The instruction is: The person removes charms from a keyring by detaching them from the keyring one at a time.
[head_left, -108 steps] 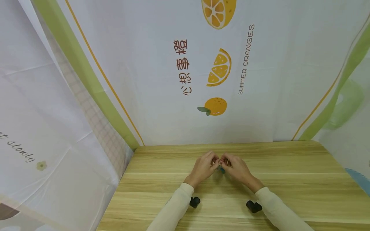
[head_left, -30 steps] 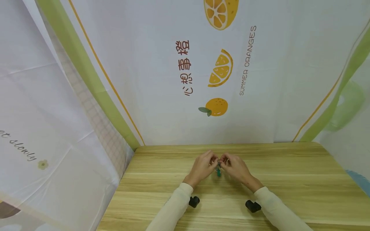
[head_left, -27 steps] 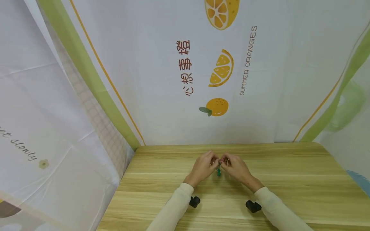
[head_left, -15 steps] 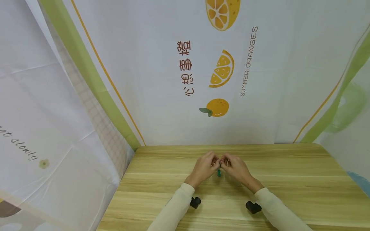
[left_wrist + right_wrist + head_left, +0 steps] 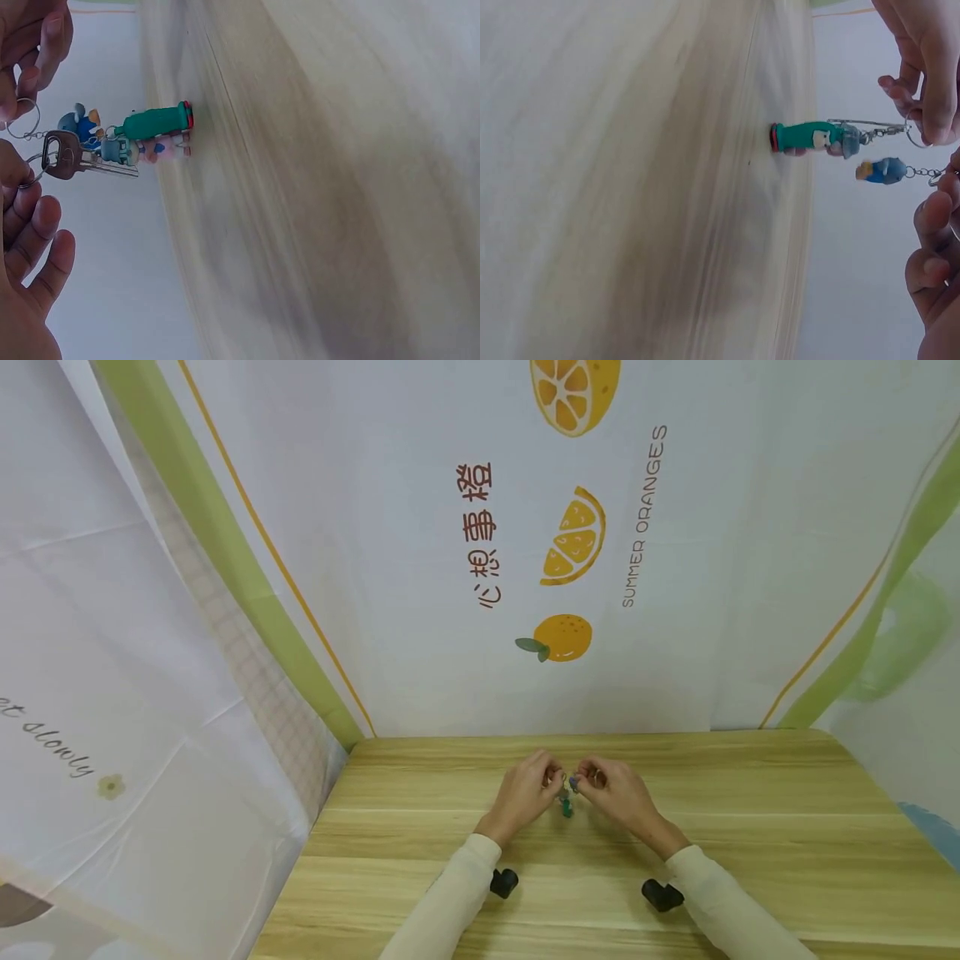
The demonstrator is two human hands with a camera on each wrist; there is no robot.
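Tabletop (image 5: 450, 881) lies below. Over its far middle, the left hand (image 5: 523, 792) and right hand (image 5: 621, 795) curl their fingers (image 5: 46, 214) closed in a pinch: the left suspends a green figurine (image 5: 154, 122) and key (image 5: 69, 157), the right a blue figurine (image 5: 889, 171), each by a metal ring (image 5: 39, 118). The hands, closer before, now stand apart.

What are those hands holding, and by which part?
The left hand holds keys by their key ring; the right hand, a blue figurine by its chain ring.
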